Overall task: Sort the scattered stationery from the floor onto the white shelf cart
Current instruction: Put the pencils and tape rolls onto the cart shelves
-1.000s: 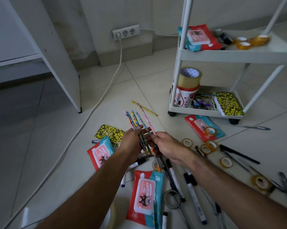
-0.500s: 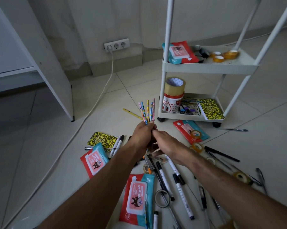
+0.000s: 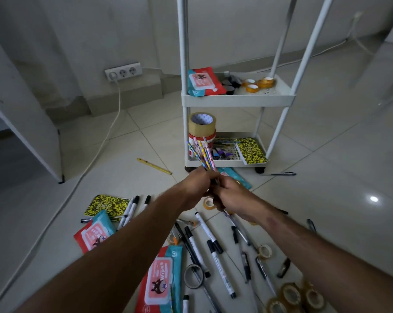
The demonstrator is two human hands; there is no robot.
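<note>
Hidden and cut-off items, head view

I could not see the lower ends of the pencils [image 3: 202,154]; they were buried between my left hand [image 3: 198,184] and right hand [image 3: 230,196], fingers overlapping so I could not tell which gripped what. The cart [image 3: 236,99] lost its posts at the top edge. My forearms covered part of one wipes pack [image 3: 96,233] and a tape roll [image 3: 208,203]. Tape rolls at bottom right [image 3: 290,294] were blurred. Items on the lower shelf behind the pencils were too small to tell.
</note>
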